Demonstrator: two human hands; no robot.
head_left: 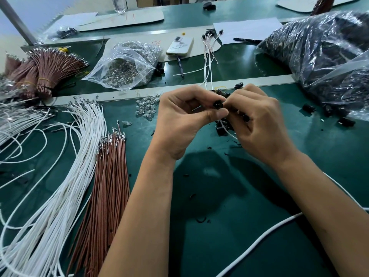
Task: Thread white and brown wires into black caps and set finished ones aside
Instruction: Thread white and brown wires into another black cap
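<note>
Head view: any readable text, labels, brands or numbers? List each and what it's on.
None can be read.
Cardboard sheet: red pen strokes, not legible as characters.
Cardboard under the phone: faint red marks near its edge, too blurred to read.
Phone's back: line drawing only, no legible brand.

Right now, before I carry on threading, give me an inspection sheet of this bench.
Surface: green mat, black scraps scattered.
Job's things: black cap held between both hands; white wires and brown wires fanned left; finished pieces behind.
Clutter: bag of clear bulbs, phone, bag of black caps.
Grippers: left hand and right hand pinch the cap.
Cables: white cord near right.
Surroundings: paper sheet.
</note>
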